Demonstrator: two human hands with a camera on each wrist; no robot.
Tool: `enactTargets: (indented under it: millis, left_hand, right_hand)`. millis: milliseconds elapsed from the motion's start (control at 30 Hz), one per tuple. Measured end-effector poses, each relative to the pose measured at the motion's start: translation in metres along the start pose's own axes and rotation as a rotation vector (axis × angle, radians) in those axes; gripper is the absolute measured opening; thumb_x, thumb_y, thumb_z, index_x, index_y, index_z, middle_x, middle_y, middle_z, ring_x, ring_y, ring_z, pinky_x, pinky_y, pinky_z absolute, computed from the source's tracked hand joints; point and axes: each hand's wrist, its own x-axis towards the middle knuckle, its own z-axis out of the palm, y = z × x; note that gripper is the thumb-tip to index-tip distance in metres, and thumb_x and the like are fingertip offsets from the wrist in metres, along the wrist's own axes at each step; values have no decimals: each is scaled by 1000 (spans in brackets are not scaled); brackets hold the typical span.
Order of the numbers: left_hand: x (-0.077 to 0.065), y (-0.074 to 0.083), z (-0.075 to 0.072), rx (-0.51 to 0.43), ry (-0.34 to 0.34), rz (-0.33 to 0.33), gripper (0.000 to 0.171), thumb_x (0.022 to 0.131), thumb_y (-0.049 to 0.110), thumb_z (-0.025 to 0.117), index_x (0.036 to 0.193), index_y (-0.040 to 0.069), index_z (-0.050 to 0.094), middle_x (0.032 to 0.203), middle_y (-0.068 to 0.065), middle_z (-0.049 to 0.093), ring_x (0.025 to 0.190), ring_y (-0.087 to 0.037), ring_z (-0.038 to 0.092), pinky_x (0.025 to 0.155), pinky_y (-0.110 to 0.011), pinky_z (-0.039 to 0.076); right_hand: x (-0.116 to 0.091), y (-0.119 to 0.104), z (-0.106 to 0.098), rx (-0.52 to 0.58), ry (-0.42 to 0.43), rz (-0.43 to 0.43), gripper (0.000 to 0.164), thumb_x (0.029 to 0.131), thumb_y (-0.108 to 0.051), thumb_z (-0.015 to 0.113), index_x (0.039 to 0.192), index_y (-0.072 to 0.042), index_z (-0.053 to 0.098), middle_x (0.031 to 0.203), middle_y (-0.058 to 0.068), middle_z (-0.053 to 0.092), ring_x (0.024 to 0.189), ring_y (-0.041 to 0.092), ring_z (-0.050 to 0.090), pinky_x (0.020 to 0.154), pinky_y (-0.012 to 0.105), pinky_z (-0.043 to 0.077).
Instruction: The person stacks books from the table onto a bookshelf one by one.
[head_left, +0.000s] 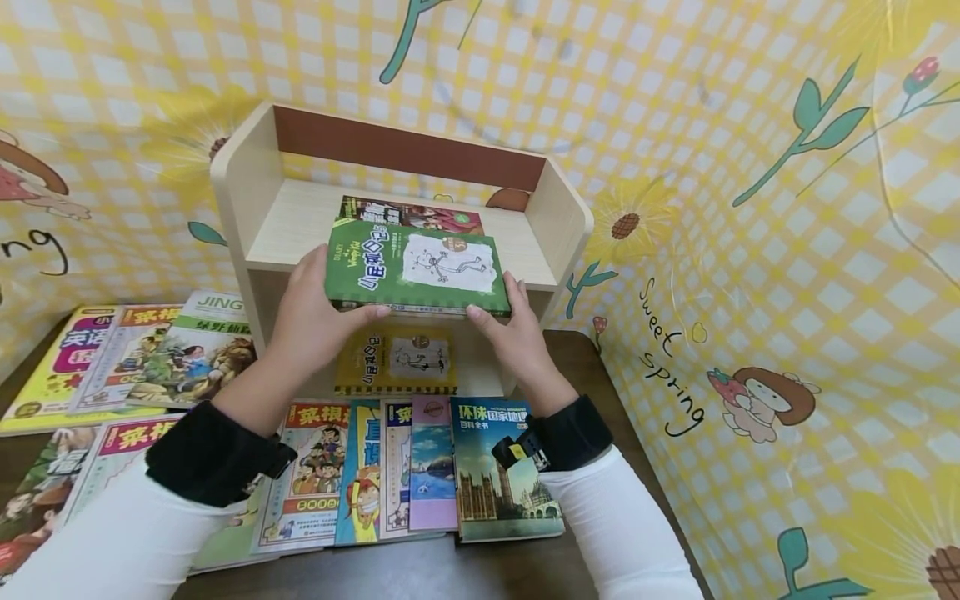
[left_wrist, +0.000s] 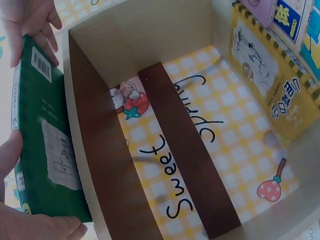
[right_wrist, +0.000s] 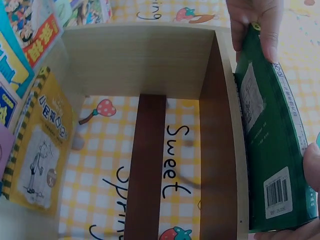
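A green comic diary book [head_left: 375, 279] lies nearly flat at the front edge of the upper board of a small wooden bookshelf [head_left: 251, 183]. Gripping its left end is my left hand [head_left: 307, 308], thumb along the near spine. My right hand [head_left: 517, 337] holds the opposite end, its thumb also on the spine side. The green book's barcode side [right_wrist: 262, 145] shows in the right wrist view. Behind it on the upper board is another book [head_left: 450, 219] with a green and red cover, partly covered. A yellow comic diary book [head_left: 396, 367] sits in the lower compartment.
Several magazines and books cover the dark table [head_left: 375, 575], among them a blue geography book [head_left: 480, 492] in front of the shelf and a green-and-white storybook [head_left: 202, 350] at left. Checked, flower-printed cloth [head_left: 735, 317] surrounds the table. A brown crossbar [head_left: 412, 146] spans the shelf's back.
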Motion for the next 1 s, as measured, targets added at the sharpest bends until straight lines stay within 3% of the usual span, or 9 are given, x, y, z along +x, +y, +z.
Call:
enactTargets:
  millis: [233, 533, 767, 1000]
  left_hand:
    - [16, 5, -2, 43, -26, 0, 97, 82, 29, 78, 154, 7, 17, 157, -21, 18, 139, -43, 26, 111, -61, 24]
    - [40, 12, -2, 98, -65, -25, 94, 84, 24, 77, 153, 3, 17, 151, -26, 25, 134, -43, 31, 111, -57, 27]
    - [54, 14, -1, 124, -77, -54, 95, 86, 23, 75, 153, -1, 13, 152, -28, 20, 134, -44, 31, 111, -55, 28]
    - [65, 13, 0, 126, -96, -71, 94, 87, 22, 74, 153, 0, 11, 154, -27, 17, 135, -43, 30, 113, -54, 26]
  right_hand:
    - [17, -7, -2, -153, 21, -19, 81, 94, -39, 61, 156, -15, 16, 162, 10, -2, 148, 25, -2, 119, 47, 11]
    - [35, -13, -4, -264, 27, -10, 80, 94, -44, 58, 156, -13, 17, 162, 13, 0, 148, 28, -1, 118, 47, 14]
    - [46, -20, -3, -418, 37, -57, 76, 96, -45, 55, 154, -9, 23, 159, 11, 22, 149, 24, -1, 119, 46, -3]
    - [52, -23, -2, -491, 44, -58, 74, 97, -45, 53, 153, -7, 24, 157, 9, 28, 149, 22, 2, 119, 45, -3]
